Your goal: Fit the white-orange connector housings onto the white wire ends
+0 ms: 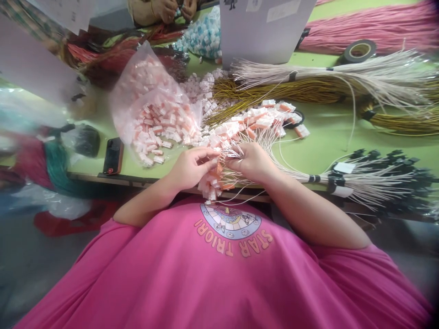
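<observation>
In the middle of the frame, the right hand (253, 160) pinches thin white wires (297, 175). Beside it, the left hand (191, 168) has its fingers bent near the thumb; I can't tell what they pinch. White and orange plugs (264, 118) lie close by. A see-through bag (132, 93) sits upper left.

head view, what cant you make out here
Head view:
Right hand: hides part of the white wires, so their number is unclear.
Left hand: exact grip, too small among crowded orange-and-white connectors.
Co-worker's hands: what they hold, too small.
Pink wire bundle: one end, cut off by right edge.
Teal wire bundle: strands, blurred.
</observation>
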